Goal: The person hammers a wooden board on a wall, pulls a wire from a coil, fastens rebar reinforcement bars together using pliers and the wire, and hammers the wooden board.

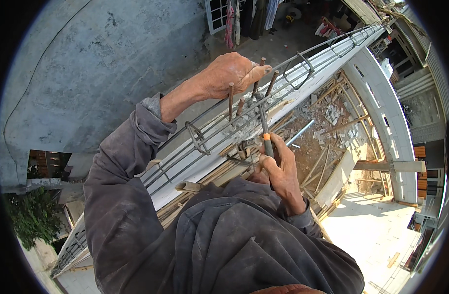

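**Dark hand tool (268, 142) gripped at a steel bar cage (199, 142)**

The tool is held in the right hand (283, 172), thumb and fingers closed around its handle, which is marked by an orange band. Its head is pointed away to the far side, among rusty upright bars (231, 100) by which the middle of the cage is crossed. The left hand (234, 73) is placed over the cage's far side, beside the tops of the uprights; its fingers are curled, but whether a bar is grasped cannot be told.

The cage is stretched above a pale strip (179, 182), from near left to far right. To the right, rubble (332, 111) and timber poles (322, 169) are contained in a walled bay (398, 142). On the far left, a blue-grey plastered wall (112, 68) is seen, and beyond the hands clothes (229, 24) are hung. Foliage (36, 213) is seen at the left.
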Demonstrator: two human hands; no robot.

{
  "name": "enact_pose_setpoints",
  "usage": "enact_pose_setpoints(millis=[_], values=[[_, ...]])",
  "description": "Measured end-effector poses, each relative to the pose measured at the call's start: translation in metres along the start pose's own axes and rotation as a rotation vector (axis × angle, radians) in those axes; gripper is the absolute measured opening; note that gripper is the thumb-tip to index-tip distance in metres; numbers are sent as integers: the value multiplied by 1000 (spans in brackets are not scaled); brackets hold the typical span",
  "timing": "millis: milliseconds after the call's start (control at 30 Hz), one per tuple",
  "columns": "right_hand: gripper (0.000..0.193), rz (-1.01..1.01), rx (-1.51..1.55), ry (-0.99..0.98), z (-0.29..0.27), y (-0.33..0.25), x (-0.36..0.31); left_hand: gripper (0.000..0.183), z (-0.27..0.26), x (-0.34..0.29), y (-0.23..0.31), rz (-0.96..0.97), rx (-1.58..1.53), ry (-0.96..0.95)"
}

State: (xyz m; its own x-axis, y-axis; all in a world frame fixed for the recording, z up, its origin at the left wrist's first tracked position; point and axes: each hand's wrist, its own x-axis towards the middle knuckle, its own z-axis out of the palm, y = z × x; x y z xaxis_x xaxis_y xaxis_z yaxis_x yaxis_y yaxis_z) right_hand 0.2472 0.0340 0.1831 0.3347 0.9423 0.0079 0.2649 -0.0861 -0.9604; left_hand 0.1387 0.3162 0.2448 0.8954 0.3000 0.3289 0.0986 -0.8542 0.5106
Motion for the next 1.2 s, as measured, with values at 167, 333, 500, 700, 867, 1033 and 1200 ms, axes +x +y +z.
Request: enact_pose_setpoints(millis=[167,333,500,700,867,1033,1200], values=[[62,233,891,-291,1,-7,5,72,3,1,-5,-4,-45,9],[54,251,480,-285,-12,-2,11,74,2,2,-6,11,-4,23],[21,68,255,44,44,12,9,73,0,1,-2,-2,-43,33],[67,310,1572,-572,53,43,25,70,-4,1,3,-21,-37,-13],[62,229,1161,-407,23,21,14,70,-6,-4,4,-56,-36,-43],[38,24,189,64,19,4,3,63,-5,-1,7,-24,-43,1],[39,292,898,-248,12,13,2,62,-8,0,5,-45,-1,-49]])
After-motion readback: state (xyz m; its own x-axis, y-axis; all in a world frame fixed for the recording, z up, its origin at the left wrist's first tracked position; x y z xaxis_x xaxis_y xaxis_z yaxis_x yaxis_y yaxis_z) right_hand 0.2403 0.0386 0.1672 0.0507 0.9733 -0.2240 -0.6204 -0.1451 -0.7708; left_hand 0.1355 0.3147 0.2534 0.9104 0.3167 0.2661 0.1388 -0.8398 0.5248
